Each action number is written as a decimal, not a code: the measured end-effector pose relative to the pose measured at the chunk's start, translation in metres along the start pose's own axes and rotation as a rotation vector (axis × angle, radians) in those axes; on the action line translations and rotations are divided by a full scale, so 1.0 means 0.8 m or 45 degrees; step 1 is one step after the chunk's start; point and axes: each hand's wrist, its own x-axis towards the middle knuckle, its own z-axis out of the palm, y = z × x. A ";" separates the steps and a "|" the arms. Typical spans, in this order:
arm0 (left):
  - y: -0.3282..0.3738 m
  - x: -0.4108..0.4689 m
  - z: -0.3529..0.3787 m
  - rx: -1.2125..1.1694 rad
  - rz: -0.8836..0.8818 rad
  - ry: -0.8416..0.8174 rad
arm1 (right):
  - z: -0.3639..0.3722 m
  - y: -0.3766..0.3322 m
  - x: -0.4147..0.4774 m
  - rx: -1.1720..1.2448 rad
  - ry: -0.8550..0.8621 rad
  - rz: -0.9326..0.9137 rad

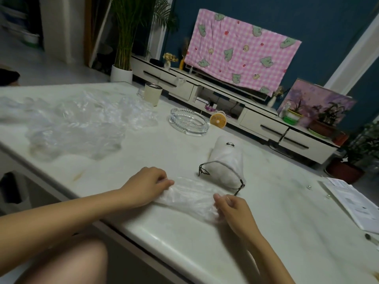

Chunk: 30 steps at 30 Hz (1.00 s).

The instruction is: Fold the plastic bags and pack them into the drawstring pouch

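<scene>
Papers point(352, 203) right of right hand point(232, 210): cut off by frame edge, txt too small to read. Clear bag heap point(82, 119) beyond left hand point(146, 184): blurred, qty unclear. Pouch point(226, 158) logo illegible.

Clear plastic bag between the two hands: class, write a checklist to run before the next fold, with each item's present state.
1. Left hand grips one end of the clear plastic bag: ok.
2. Right hand pinches the other end: ok.
3. Bag lies stretched along the white marble table: ok.
4. White drawstring pouch lies mouth open, toward the hands: ok.
5. Room left inside the pouch: cannot tell.
6. Pile of crumpled clear bags all folded: not ok.
</scene>
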 end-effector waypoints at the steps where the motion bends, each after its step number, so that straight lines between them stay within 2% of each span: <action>1: 0.003 0.005 0.003 0.082 -0.073 0.000 | 0.004 0.000 0.007 -0.088 0.057 0.035; 3: 0.010 0.011 0.008 0.321 -0.191 -0.006 | 0.015 -0.001 0.016 -0.343 0.137 0.086; 7: 0.012 0.012 0.014 0.949 -0.184 0.035 | 0.026 0.001 0.019 -0.773 0.277 0.153; 11: 0.006 0.007 0.013 1.106 -0.165 0.011 | 0.016 0.016 0.007 -1.070 0.390 0.102; 13: 0.008 0.003 0.010 1.035 -0.136 -0.010 | 0.004 0.023 0.004 -1.175 0.388 0.086; 15: 0.011 0.002 0.007 0.813 -0.146 -0.015 | -0.007 0.025 0.003 -1.131 0.328 0.052; 19: 0.011 -0.001 -0.009 -0.228 -0.226 0.140 | -0.018 -0.018 -0.001 -0.296 0.204 -0.124; 21: 0.012 -0.006 -0.018 -0.428 -0.206 0.155 | -0.010 -0.052 -0.001 0.009 0.002 -0.158; 23: 0.013 -0.012 -0.024 -0.444 -0.144 0.122 | 0.005 -0.069 0.005 -0.002 -0.204 -0.197; 26: 0.006 -0.024 -0.028 -0.230 -0.055 0.010 | 0.038 -0.066 0.014 -0.310 -0.440 -0.201; 28: 0.004 -0.034 -0.030 0.015 -0.059 -0.032 | 0.057 -0.048 0.017 -0.553 -0.420 -0.287; 30: 0.002 -0.044 -0.036 0.210 -0.150 -0.064 | 0.070 -0.035 0.012 -0.759 -0.267 -0.398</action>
